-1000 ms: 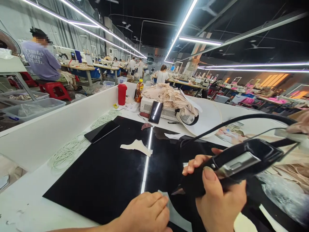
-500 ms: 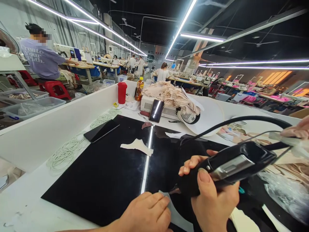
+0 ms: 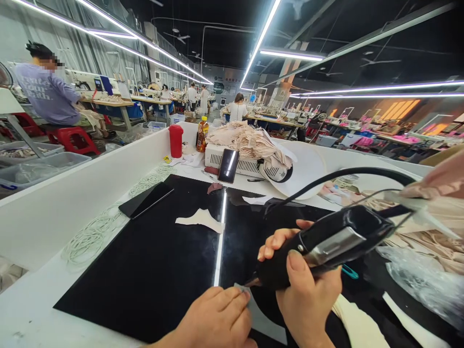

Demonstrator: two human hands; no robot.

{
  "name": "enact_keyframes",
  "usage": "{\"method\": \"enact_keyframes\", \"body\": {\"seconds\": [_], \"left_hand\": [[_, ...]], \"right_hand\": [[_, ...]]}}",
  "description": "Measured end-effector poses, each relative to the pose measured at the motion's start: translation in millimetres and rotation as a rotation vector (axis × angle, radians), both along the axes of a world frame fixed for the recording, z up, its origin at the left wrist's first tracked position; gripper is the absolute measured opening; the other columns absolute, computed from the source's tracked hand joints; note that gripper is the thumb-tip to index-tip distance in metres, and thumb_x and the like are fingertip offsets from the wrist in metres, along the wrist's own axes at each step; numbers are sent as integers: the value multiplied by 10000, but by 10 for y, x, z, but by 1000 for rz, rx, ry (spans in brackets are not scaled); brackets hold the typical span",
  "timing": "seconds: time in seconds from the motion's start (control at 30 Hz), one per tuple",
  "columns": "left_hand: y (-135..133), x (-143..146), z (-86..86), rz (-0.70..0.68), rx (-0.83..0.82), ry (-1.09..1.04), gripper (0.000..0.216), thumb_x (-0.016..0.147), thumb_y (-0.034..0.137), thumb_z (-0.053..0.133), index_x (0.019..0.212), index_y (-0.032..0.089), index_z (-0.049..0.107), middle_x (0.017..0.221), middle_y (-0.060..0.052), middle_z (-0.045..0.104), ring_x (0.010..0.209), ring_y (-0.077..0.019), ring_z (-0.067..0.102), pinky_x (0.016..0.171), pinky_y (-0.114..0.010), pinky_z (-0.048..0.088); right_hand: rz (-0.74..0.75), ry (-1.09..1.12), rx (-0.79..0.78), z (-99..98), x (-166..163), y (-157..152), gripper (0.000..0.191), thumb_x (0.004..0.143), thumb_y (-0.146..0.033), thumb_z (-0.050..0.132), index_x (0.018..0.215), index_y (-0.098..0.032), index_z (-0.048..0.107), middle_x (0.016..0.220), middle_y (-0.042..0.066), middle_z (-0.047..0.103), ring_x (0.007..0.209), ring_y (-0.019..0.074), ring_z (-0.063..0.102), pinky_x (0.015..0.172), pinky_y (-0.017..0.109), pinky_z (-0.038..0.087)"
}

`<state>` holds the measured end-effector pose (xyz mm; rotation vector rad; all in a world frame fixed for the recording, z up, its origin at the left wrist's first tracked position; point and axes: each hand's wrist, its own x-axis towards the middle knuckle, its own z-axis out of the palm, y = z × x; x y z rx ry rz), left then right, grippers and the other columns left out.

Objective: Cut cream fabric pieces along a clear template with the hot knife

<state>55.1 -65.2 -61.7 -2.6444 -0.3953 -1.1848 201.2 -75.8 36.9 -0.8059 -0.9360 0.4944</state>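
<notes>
My right hand (image 3: 308, 295) is wrapped round a black corded hand tool (image 3: 337, 244) with a silver metal plate on its side. Its narrow tip points down and left, close to the fingers of my left hand. My left hand (image 3: 221, 314) is closed, its curled fingers pressing the end of a thin grey translucent curved piece (image 3: 266, 321) on the glossy black board (image 3: 137, 275). Whether the tip touches that piece, I cannot tell. A cream cut-out piece (image 3: 201, 220) lies farther up the board. Below my right wrist is a stack of cream pieces (image 3: 357, 324).
Another person's hand (image 3: 438, 179) holds a whitish translucent item by the tool's cable (image 3: 348, 176). A dark phone (image 3: 145, 200) and pale cord coils (image 3: 90, 237) lie left. Behind are a red cup (image 3: 176, 141), a bottle (image 3: 202, 135) and piled beige fabric (image 3: 250, 140). Plastic wrap (image 3: 427, 280) lies right.
The view has shifted slightly, so most things sit a little farther left. The other person's hand shows more at the right. My hands keep their hold.
</notes>
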Motion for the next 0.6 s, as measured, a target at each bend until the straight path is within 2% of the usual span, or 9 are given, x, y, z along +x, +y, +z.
{"method": "enact_keyframes", "body": {"seconds": [0.13, 0.37, 0.6], "left_hand": [[1, -12, -25, 7, 10, 12, 349, 1038, 432, 527, 894, 156, 684, 1024, -36, 769, 976, -139, 676, 680, -245, 528], [14, 8, 78, 15, 26, -49, 417, 1083, 410, 443, 855, 153, 678, 957, 11, 782, 904, -113, 704, 667, -248, 521], [13, 6, 33, 0, 34, -22, 384, 1068, 438, 486, 896, 153, 677, 1017, -15, 767, 951, -128, 686, 689, -247, 494]], "right_hand": [[29, -12, 5, -41, -13, -2, 319, 909, -296, 721, 1183, -279, 559, 820, -21, 618, 648, 144, 610, 569, 313, 569], [0, 9, -46, -37, -28, 18, 275, 929, -296, 704, 1162, -283, 558, 811, -25, 619, 635, 139, 606, 568, 312, 569], [62, 22, -9, -49, -42, 43, 321, 920, -329, 719, 1195, -286, 561, 841, -22, 613, 660, 141, 601, 588, 320, 565]]}}
